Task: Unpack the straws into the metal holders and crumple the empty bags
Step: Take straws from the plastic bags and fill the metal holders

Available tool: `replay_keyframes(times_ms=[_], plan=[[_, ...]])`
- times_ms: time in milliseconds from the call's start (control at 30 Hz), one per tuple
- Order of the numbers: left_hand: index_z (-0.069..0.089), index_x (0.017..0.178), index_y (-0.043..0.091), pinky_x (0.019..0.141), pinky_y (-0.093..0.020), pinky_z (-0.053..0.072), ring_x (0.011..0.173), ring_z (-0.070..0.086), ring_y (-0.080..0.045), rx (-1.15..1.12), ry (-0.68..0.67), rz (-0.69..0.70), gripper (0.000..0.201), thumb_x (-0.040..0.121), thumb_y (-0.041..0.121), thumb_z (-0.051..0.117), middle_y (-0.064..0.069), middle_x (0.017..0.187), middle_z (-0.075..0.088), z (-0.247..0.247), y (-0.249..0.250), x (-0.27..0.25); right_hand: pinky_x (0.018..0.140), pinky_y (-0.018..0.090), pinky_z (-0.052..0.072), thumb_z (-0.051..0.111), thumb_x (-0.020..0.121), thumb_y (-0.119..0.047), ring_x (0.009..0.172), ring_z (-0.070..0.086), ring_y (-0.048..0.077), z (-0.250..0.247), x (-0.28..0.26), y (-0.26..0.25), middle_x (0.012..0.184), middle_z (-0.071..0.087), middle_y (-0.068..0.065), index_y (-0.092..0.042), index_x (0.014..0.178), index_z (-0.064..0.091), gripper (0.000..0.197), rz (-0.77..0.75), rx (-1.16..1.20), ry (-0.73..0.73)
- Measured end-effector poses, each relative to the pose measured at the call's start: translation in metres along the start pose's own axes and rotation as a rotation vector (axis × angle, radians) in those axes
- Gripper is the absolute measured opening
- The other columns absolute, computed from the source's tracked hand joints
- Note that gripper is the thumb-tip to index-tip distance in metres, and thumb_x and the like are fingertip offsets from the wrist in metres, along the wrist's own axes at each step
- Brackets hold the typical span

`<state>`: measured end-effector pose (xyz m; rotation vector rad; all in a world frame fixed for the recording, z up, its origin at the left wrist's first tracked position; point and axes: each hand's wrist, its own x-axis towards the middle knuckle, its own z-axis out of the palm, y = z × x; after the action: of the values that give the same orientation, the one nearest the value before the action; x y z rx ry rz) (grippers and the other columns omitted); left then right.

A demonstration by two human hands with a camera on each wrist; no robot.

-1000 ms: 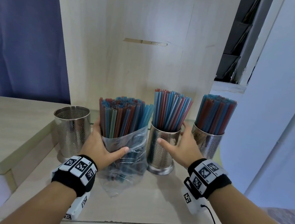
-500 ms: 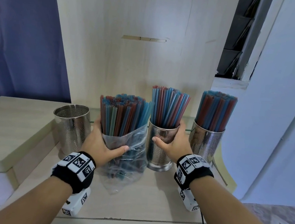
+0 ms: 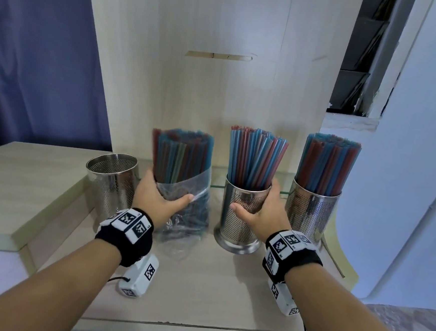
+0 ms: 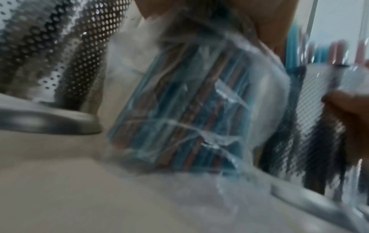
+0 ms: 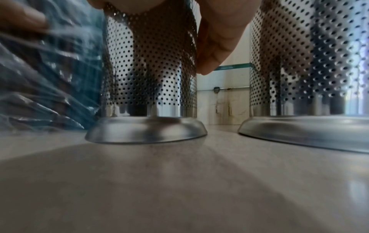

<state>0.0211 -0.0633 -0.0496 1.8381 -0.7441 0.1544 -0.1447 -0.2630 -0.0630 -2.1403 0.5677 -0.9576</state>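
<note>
Our left hand wraps around the bag of straws, thumb in front. At its 3 o'clock, our right hand wraps the middle holder, standing on the table.

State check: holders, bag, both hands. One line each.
Left holder: empty, upright.
Middle holder: filled with straws, upright, on the counter.
Right holder: filled with straws, upright.
Plastic bag: open at top, straws still in it.
Left hand: grip around the bag.
Right hand: grip around the middle holder.
</note>
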Motion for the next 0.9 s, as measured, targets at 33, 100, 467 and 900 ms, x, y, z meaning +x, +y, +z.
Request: replay_keyframes(times_ms=[33, 100, 467, 900], plan=[[0.047, 0.118, 0.022, 0.092, -0.038, 0.053, 0.102, 0.061, -0.017, 0.044, -0.041, -0.030, 0.076, 0.058, 0.042, 0.091, 0.003, 0.109, 0.062, 0.001, -0.005, 0.002, 0.101, 0.028, 0.045, 0.088, 0.066, -0.045, 0.113, 0.056, 0.007, 0.000, 0.000, 0.000, 0.120, 0.053, -0.017, -0.023, 0.143, 0.027, 0.100, 0.000, 0.004, -0.001], [0.049, 0.121, 0.021, 0.092, -0.043, 0.054, 0.104, 0.062, -0.022, 0.109, -0.075, -0.071, 0.085, 0.053, 0.057, 0.087, -0.001, 0.113, 0.064, 0.002, -0.010, 0.008, 0.103, 0.028, 0.045, 0.088, 0.065, -0.046, 0.115, 0.055, 0.008, 0.000, -0.001, 0.000, 0.124, 0.053, -0.015, -0.023, 0.143, 0.027, 0.101, -0.001, 0.004, 0.000], [0.052, 0.121, 0.022, 0.092, -0.041, 0.054, 0.100, 0.068, -0.016, -0.130, -0.191, -0.215, 0.092, 0.044, 0.047, 0.096, 0.004, 0.108, 0.070, 0.009, -0.015, 0.034, 0.095, 0.021, 0.039, 0.086, 0.067, -0.047, 0.108, 0.052, 0.005, -0.002, -0.002, -0.001, 0.121, 0.051, -0.016, -0.023, 0.146, 0.023, 0.104, 0.006, -0.023, 0.001], [0.054, 0.126, 0.018, 0.099, -0.048, 0.050, 0.116, 0.057, -0.025, 0.136, -0.049, -0.173, 0.119, 0.035, 0.093, 0.067, -0.005, 0.124, 0.057, 0.013, -0.004, 0.040, 0.095, 0.020, 0.041, 0.087, 0.066, -0.048, 0.111, 0.053, 0.005, -0.002, 0.000, 0.001, 0.122, 0.051, -0.016, -0.024, 0.143, 0.026, 0.101, -0.013, -0.004, 0.002]])
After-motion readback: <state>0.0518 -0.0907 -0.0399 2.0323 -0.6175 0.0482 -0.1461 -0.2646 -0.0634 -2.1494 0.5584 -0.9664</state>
